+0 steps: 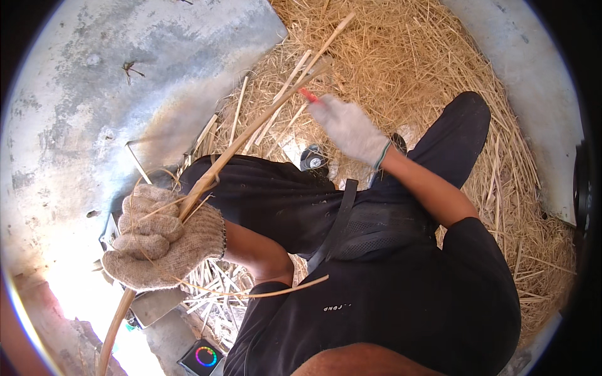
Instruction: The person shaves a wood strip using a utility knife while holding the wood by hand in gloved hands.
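Observation:
My left hand [169,238], in a beige knit work glove, is closed around a long bamboo strip [244,136]. The strip runs from the lower left, through the fist, up toward the top middle. A thin curled shaving [257,292] hangs by the same glove and crosses my sleeve. My right hand [352,127], in a paler glove, is closed on a red-handled tool [308,95] right beside the strip's upper part. Motion smears the tool's far end, so its blade or tip cannot be made out.
Straw-like shavings [401,50] cover the floor ahead and to the right, around my bent legs and shoe [313,158]. Several split strips [285,88] lie ahead. A worn grey-white surface [81,113] is on the left. At the lower left sits a dark device [202,357] with a coloured ring.

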Motion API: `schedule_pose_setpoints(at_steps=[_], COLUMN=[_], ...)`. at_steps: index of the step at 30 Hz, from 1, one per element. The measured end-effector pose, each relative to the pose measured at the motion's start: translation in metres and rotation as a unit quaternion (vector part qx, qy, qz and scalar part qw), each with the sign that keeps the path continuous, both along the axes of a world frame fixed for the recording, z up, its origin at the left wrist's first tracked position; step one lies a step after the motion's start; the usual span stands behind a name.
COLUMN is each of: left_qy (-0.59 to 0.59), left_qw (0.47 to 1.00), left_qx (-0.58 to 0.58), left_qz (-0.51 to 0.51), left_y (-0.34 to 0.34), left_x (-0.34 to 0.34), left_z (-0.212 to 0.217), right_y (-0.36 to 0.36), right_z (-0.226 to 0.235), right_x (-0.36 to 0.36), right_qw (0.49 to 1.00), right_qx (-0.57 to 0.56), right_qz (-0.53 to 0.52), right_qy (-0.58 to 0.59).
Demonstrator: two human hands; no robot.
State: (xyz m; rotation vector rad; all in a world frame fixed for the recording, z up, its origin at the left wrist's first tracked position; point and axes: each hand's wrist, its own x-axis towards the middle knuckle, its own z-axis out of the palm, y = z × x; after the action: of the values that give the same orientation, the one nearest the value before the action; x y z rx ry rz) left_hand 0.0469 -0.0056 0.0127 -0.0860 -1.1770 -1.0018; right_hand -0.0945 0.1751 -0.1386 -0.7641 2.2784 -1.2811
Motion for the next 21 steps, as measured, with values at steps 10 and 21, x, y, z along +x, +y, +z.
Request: schedule_pose_setpoints(at_steps=[10,21], left_qy=[-0.01,0.043], left_qw=[0.98,0.992], left_qx=[-0.081,0.111], left_qz=[-0.18,0.052], left_y=[-0.006,0.003], left_x=[0.008,-0.005], left_z=[-0.006,0.01], right_y=[-0.024,-0.027], right_z=[-0.073,0.001], right_x=[-0.039,0.002], right_qw=[0.986,0.996], right_qx=[0.114,-0.066], right_qz=[-0.042,0.029], right_qy=[0.11,0.057])
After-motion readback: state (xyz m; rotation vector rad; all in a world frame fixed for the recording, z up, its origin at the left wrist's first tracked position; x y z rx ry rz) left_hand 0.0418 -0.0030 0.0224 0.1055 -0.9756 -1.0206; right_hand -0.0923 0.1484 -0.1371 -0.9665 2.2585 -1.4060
